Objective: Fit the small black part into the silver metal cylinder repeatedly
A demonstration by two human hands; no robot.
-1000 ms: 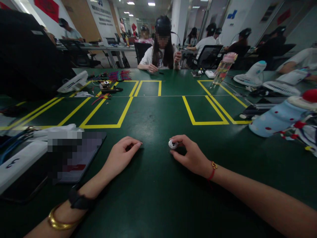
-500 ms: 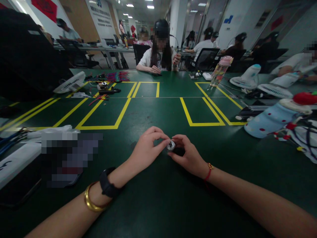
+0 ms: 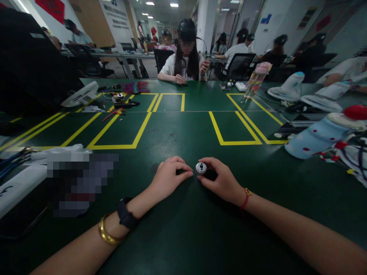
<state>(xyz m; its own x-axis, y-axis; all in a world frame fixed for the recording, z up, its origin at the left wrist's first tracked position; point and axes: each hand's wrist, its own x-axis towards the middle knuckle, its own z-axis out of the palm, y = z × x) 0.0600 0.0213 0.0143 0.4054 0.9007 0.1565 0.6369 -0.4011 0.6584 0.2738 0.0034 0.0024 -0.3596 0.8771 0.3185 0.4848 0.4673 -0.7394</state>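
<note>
A small silver metal cylinder [image 3: 201,168], like a little motor, stands on the green table with its round end face up. Dark holes show in that face. My right hand [image 3: 220,177] grips it from the right, thumb on the near side and forefinger on the far side. Just left of the cylinder, apart from it, my left hand [image 3: 173,176] has thumb and forefinger pinched together. Whatever may sit between those fingertips is too small to make out.
Yellow tape frames [image 3: 111,147] mark the green table. Left lie a pixelated dark object [image 3: 86,183], a white fan [image 3: 82,95] and several wires [image 3: 134,88]. Right stand a blue dotted bottle [image 3: 315,137] and a pink-lidded bottle [image 3: 258,80]. A person [image 3: 183,65] sits opposite.
My left hand has drawn back to the left from the cylinder's top, its fingertips still together. The cylinder's end face is now uncovered, and my right hand keeps hold of it.
</note>
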